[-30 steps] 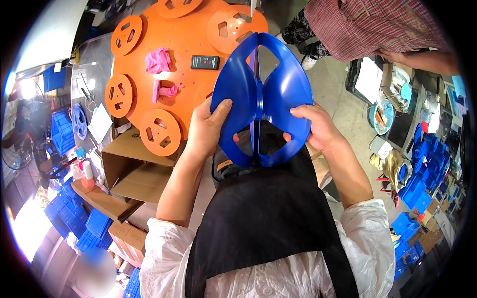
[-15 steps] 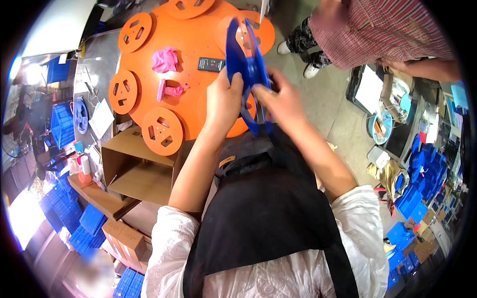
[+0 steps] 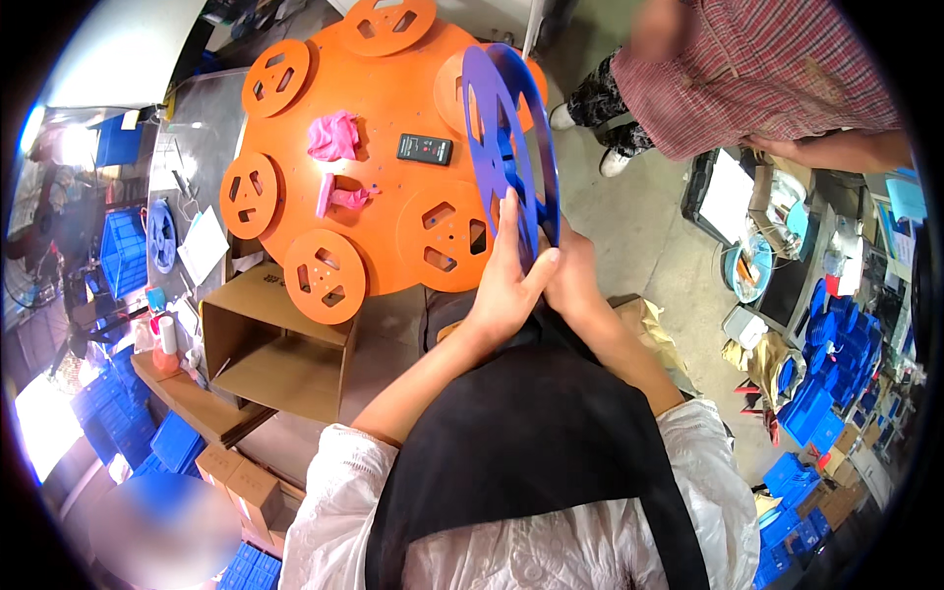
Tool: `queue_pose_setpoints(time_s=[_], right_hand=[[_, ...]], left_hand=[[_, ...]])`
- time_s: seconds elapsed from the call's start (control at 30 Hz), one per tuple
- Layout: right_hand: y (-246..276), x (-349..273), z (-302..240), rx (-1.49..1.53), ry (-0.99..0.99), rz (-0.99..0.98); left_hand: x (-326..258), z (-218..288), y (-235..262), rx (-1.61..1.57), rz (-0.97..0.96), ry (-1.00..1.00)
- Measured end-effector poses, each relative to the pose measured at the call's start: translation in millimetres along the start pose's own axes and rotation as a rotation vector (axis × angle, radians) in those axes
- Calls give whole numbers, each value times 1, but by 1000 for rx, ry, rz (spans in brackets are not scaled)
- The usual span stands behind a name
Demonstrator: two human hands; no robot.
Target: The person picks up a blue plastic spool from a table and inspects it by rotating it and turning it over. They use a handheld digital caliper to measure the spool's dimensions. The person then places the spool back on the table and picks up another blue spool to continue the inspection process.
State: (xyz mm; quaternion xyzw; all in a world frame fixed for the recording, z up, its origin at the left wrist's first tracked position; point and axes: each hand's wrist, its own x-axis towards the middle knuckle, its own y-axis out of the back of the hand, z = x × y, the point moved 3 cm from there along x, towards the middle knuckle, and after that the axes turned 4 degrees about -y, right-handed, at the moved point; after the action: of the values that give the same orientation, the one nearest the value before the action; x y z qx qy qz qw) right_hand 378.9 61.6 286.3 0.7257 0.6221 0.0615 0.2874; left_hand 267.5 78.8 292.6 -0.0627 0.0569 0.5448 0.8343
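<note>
Head view: blue reel (image 3: 506, 147) stands edge-on above the orange table (image 3: 383, 108), left hand (image 3: 506, 285) flat against its near flange, right hand (image 3: 575, 280) gripping the far one; looks light, stiff, thin-walled plastic, best held at the rim.

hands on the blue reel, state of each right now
Left hand: flat against the blue reel, holding it.
Right hand: gripping the reel's other side.
</note>
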Motion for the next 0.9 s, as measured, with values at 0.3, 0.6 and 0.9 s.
queue_pose_setpoints(time_s=[0.3, 0.6, 0.9], right_hand=[[8, 1, -7, 250, -123, -85], [53, 27, -7, 451, -260, -336], [61, 37, -4, 476, -314, -492]], left_hand=[[-25, 5, 25, 377, 240, 1], [-21, 22, 87, -68, 68, 421], [-24, 18, 102, -240, 81, 485]])
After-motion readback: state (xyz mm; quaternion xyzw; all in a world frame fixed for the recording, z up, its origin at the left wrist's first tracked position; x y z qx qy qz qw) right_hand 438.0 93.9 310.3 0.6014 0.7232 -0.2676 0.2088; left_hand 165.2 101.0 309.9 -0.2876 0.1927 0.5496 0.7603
